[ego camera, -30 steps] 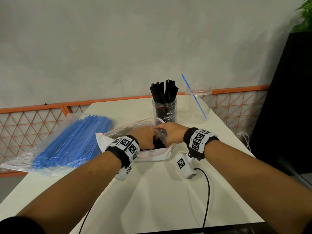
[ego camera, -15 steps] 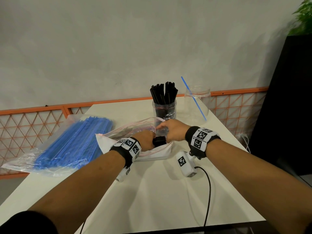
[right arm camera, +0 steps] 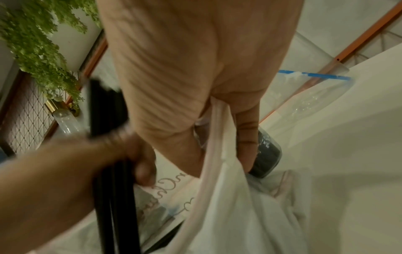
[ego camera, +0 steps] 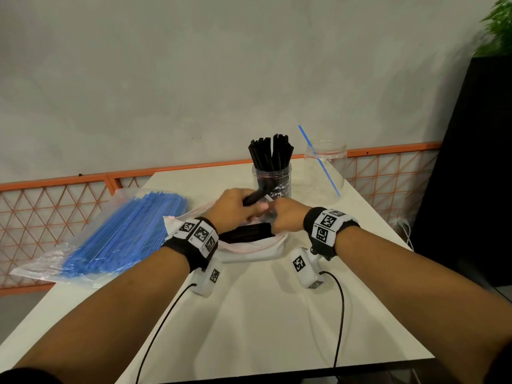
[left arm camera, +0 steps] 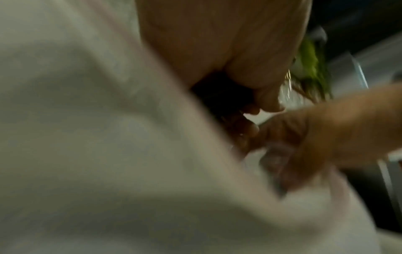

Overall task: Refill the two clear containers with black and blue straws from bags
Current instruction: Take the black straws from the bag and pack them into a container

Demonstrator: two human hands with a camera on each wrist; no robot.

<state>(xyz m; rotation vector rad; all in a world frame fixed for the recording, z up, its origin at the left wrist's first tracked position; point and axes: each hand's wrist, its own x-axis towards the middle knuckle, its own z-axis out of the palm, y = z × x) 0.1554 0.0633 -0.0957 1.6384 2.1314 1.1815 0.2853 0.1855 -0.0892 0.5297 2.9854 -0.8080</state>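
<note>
My left hand (ego camera: 235, 206) grips a bundle of black straws (ego camera: 253, 199), lifted partly out of the clear zip bag (ego camera: 249, 248) at mid-table; the right wrist view shows the same bundle (right arm camera: 113, 189) in that fist. More black straws (ego camera: 246, 233) lie inside the bag. My right hand (ego camera: 288, 217) pinches the bag's upper edge (right arm camera: 215, 130) and holds its mouth open. Behind the hands stands a clear container (ego camera: 273, 177) packed with black straws. To its right a second clear container (ego camera: 327, 164) holds one blue straw (ego camera: 318, 159). The left wrist view is blurred.
A flat clear bag of blue straws (ego camera: 122, 231) lies at the table's left edge. An orange lattice fence (ego camera: 55, 203) runs behind the white table (ego camera: 263, 314). A black cabinet (ego camera: 476, 162) with a green plant on top stands on the right. Cables trail from both wrist cameras.
My left hand has closed on a bundle of black straws and raised it out of the bag toward the jar. The right hand stays at the bag's edge.
</note>
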